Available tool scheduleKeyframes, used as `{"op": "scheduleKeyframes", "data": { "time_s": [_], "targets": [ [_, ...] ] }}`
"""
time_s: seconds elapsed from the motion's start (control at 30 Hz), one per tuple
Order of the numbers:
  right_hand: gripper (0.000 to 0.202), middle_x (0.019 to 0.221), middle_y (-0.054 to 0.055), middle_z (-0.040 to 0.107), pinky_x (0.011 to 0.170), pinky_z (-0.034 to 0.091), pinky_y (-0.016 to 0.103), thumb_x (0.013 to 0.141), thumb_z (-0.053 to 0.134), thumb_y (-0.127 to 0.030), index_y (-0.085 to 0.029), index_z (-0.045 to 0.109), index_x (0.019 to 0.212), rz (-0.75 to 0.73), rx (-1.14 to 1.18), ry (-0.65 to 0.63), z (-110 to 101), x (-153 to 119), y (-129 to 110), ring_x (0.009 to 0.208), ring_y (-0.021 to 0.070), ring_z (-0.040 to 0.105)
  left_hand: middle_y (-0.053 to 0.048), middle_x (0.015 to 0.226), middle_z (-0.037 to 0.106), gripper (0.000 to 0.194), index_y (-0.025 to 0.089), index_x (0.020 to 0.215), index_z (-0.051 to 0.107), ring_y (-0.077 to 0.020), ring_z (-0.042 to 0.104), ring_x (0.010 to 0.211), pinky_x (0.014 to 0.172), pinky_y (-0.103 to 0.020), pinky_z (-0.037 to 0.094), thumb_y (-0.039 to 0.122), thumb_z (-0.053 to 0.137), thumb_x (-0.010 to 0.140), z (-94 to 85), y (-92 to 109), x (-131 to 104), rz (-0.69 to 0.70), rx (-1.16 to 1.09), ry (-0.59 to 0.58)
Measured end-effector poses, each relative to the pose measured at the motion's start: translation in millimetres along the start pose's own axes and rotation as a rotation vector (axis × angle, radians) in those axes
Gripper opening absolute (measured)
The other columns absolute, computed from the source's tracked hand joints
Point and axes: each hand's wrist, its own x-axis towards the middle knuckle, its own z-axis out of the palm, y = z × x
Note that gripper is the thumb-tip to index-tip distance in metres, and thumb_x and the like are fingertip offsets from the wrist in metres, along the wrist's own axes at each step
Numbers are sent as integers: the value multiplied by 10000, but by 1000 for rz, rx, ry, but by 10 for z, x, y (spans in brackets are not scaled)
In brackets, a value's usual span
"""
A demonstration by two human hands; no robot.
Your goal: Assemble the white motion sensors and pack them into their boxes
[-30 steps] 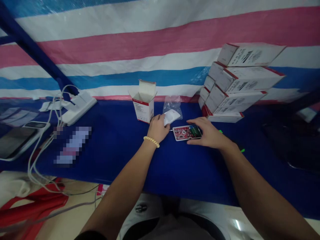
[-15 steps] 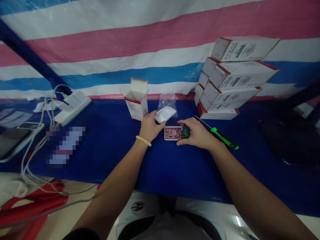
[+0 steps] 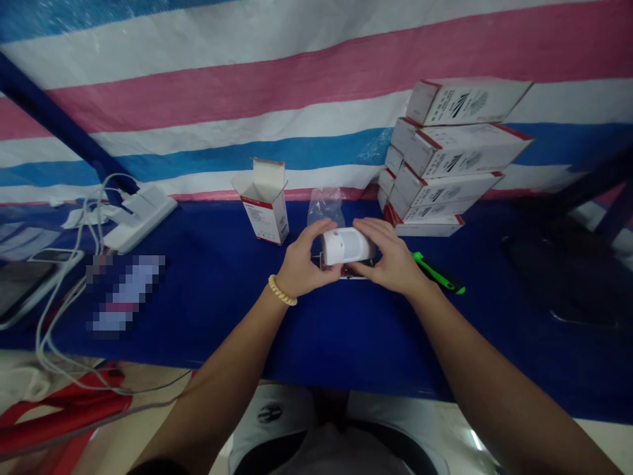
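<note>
Between my two hands is a white curved detector cover (image 3: 349,246), held just above a red circuit board (image 3: 347,271) in its white base. Fingers and thumb of my left hand (image 3: 304,262) grip the cover's left end. My right hand (image 3: 388,257) is closed around the right end, its thumb low near the board. Most of the board is hidden under the cover. Close behind the hands lies a clear plastic bag (image 3: 326,206). A green-handled screwdriver (image 3: 440,274) rests right of my right hand, its shaft hidden behind that hand.
An opened white-and-red carton (image 3: 267,214) stands behind my left hand. Several similar boxes (image 3: 455,158) are stacked at the back right. On the left are a power strip (image 3: 141,218), white cables (image 3: 44,330) and a blurred-out flat item (image 3: 128,293). Blue cloth covers the table (image 3: 341,343).
My left hand has brought the white cover from behind the circuit board to above it. My right hand has shifted from the board's right end onto the cover.
</note>
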Motion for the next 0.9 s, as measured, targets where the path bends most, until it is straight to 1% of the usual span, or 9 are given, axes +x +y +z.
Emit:
{"op": "scheduleKeyframes", "data": {
  "time_s": [0.07,0.17,0.27,0.37,0.57,0.67,0.8,0.83,0.9],
  "targets": [
    [651,1226,124,628,959,482,541,730,738,-453,-238,536,1311,14,18,25,9,-3,-6,1153,310,570,-138,1312,557,862,212,1443,242,-269,567,1208,1023,-449,484,274,704,718,13,-2,-12,-19,-84,-24],
    [688,1183,129,643,919,506,526,682,774,-491,-224,563,1279,19,3,113,31,-4,-36,1094,307,596,-161,1377,501,917,217,1489,132,-279,543,1238,1046,-486,458,271,673,751,-5,-31,-15,-43,-130,-70],
    [741,1170,121,653,906,515,514,676,782,-488,-232,521,1320,3,-9,168,55,-2,-79,1073,298,607,-144,1319,559,888,219,1488,181,-301,548,1221,1039,-534,444,213,671,748,-46,-62,-8,-36,1,-127],
    [768,1179,120,654,899,520,511,692,773,-478,-235,476,1357,19,-17,176,71,-3,-113,1068,293,614,-141,1273,594,876,209,1472,247,-312,567,1186,1009,-537,460,180,690,717,-71,-71,-1,-15,71,-134],
    [677,1163,119,654,915,502,524,659,766,-547,-228,589,1229,135,24,89,21,-6,-124,1062,303,612,-145,1294,584,902,242,1478,235,-281,580,1196,969,-453,518,295,747,738,-52,-83,-16,-127,-163,-117],
    [659,1077,95,677,889,506,500,658,724,-629,-229,623,1172,327,196,32,3,8,-78,999,286,629,-138,1309,579,875,288,1477,197,-253,598,1184,948,-412,538,418,720,788,-35,-122,-22,-209,-306,-86],
    [671,820,79,682,621,520,379,822,383,-743,-195,621,1125,655,704,124,5,50,12,765,238,657,-128,1292,588,693,291,1436,270,-216,635,1114,895,-372,545,488,614,867,-103,-174,-4,-291,-285,-38],
    [688,783,84,676,562,497,358,839,323,-740,-186,617,1121,701,811,148,-1,60,29,732,235,656,-128,1268,602,708,275,1423,306,-225,635,1106,893,-383,537,500,642,842,-137,-181,1,-297,-228,-71],
    [681,783,94,682,512,471,339,851,298,-721,-182,604,1132,750,935,173,-21,72,52,732,233,662,-127,1221,627,816,241,1403,371,-268,616,1109,923,-439,503,529,739,735,-204,-183,5,-283,-76,-225]
  ]
}}
